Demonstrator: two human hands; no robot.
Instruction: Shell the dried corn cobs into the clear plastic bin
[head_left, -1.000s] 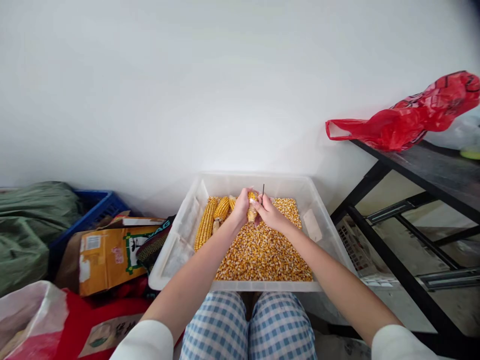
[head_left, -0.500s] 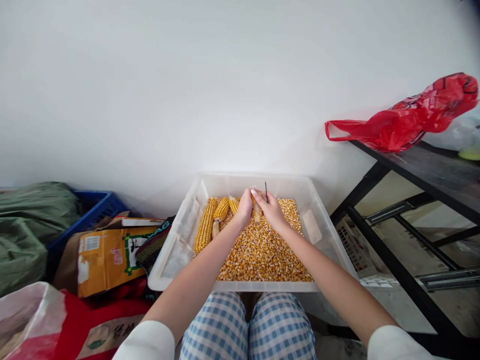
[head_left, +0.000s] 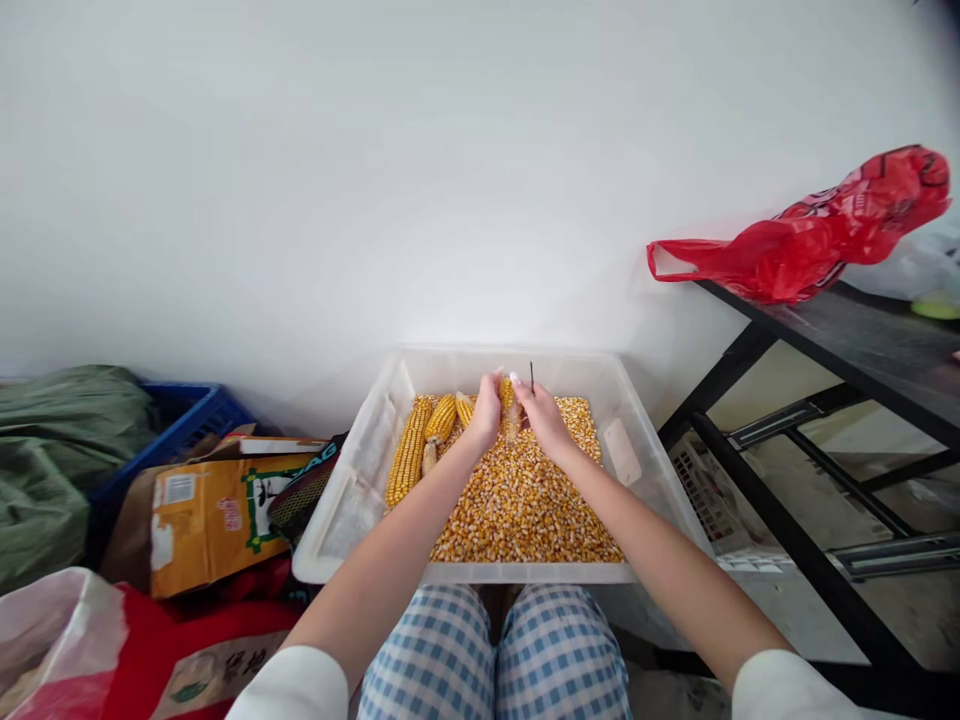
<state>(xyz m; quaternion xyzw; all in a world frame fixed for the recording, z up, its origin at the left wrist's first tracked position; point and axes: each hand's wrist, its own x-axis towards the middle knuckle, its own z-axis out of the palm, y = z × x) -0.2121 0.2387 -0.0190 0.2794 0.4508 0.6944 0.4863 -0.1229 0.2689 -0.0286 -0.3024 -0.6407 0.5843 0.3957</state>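
Note:
Over a translucent plastic tub (head_left: 352,500) of loose corn kernels (head_left: 525,510), my two hands are close together. My left hand (head_left: 486,412) is closed around a corn cob (head_left: 509,400), which still bears yellow kernels on its upper part and looks pale and bare lower down. My right hand (head_left: 543,418) is closed on a thin dark rod (head_left: 532,374) that sticks up past the fingers; its thumb is by the cob. Left of my hands, several more corn cobs (head_left: 409,455) lie on the kernels, one of them stripped pale.
The tub rests at my knees against a white wall (head_left: 450,180). To the right stands a black-framed table (head_left: 862,340) with a red plastic bag (head_left: 817,235) on it. On the left are a blue crate (head_left: 180,420), a yellow cardboard box (head_left: 217,520) and a red sack (head_left: 157,640).
My hands have moved slightly apart, and my right thumb has lifted, so more of the cob's yellow kernels shows between them. The other cobs lie as before.

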